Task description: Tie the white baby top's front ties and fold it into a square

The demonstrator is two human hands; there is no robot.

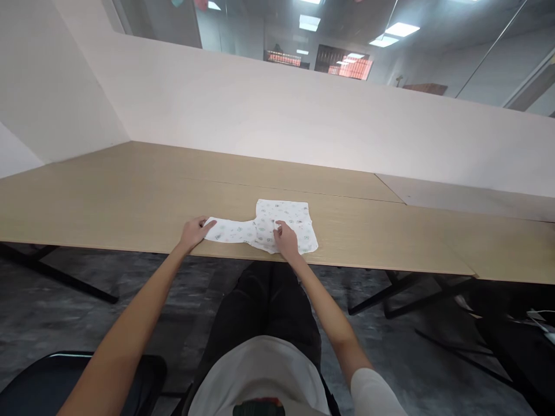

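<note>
**Pressing a printed white cloth (284, 222) on a pale wood desk (108, 196)**

At far left, a black chair (91, 375) sits low beside the person, and black desk legs (56, 277) cross the grey floor. The left hand (196, 232) rests at the cloth's narrow left strip, its fingers (207, 224) extended and lying on the fabric without gripping it. The cloth lies between the hands, close to the desk's front edge, with a folded layer on top near its middle and a wider part reaching toward the back. The right hand (286, 240) sits on that folded layer, its fingers (278, 228) curled downward; whether they pinch the fabric, I cannot tell. Dark trousers (264, 312) show below the desk edge, between the arms. At far right, under the desk, a pale cable (540, 323) lies in shadow.
</note>
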